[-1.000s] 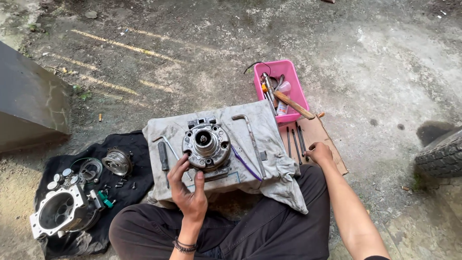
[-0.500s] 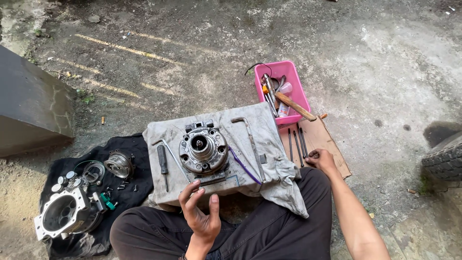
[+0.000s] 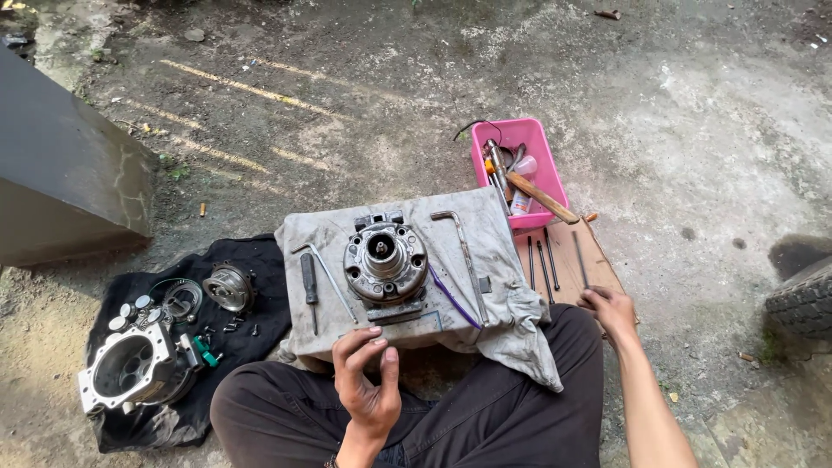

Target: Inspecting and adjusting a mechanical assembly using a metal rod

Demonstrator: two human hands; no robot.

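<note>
At the far left, a dark slanted block (image 3: 65, 178) is sitting on the concrete floor (image 3: 693, 104). Nearer, a black cloth (image 3: 251, 334) is lying on the floor, and a big silver metal housing (image 3: 130, 368) with a round hole is resting on it. Small round metal bits (image 3: 130, 314) are lying just past the housing, and a round metal part (image 3: 228, 287) is sitting on the cloth's right side.

In the middle, a grey cloth (image 3: 511, 325) is covering a low box in front of the seated person. A screwdriver (image 3: 308, 282) and a thin bent rod (image 3: 328, 279) are lying on its left part. The round metal engine part (image 3: 385, 260) is standing in the middle of the grey cloth, with its short shaft pointing up. The left hand (image 3: 368, 381) is hovering near the close edge of the grey cloth, just in front of the engine part. Its palm is facing up, its fingers are curled loosely, and it is holding nothing.

To the right of the engine part, a long bent wrench (image 3: 465, 251) is lying on the cloth. Farther away, a pink tray (image 3: 530, 134) is holding a hammer (image 3: 542, 198) and other tools. Thin dark rods (image 3: 542, 264) are lying on a brown board (image 3: 602, 264). The right hand (image 3: 611, 312) is resting at the board's near edge, fingertips on one thin rod (image 3: 580, 260); I cannot tell if it is gripping it. At the far right, part of a tyre (image 3: 802, 299) is showing.
</note>
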